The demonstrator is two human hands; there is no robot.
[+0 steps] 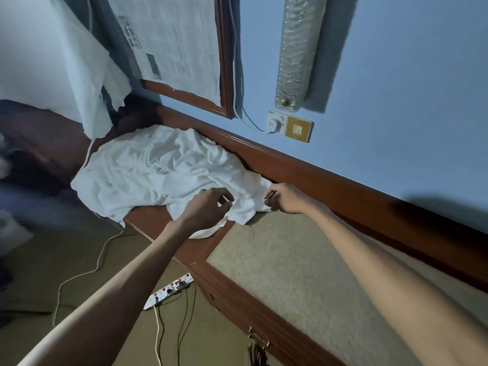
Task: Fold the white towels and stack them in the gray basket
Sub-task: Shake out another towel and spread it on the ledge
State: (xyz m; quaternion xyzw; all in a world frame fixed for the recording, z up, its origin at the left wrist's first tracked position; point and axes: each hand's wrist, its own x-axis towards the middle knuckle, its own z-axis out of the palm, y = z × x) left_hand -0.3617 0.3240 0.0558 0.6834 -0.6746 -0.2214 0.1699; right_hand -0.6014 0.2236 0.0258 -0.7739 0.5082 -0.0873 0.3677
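As the rumpled white towel (158,167) lies on the surface (290,273) just beyond the fingers (225,198), the left hand (208,206) and right hand (284,199) pinch its near edge, seemingly starting the fold; next, probably, pull it flat.

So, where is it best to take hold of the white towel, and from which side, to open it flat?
Pinch the near edge of the white towel at two separated points, coming from the front, as the left hand and right hand do. The far side is bunched against the wooden rail; the near edge lies free.
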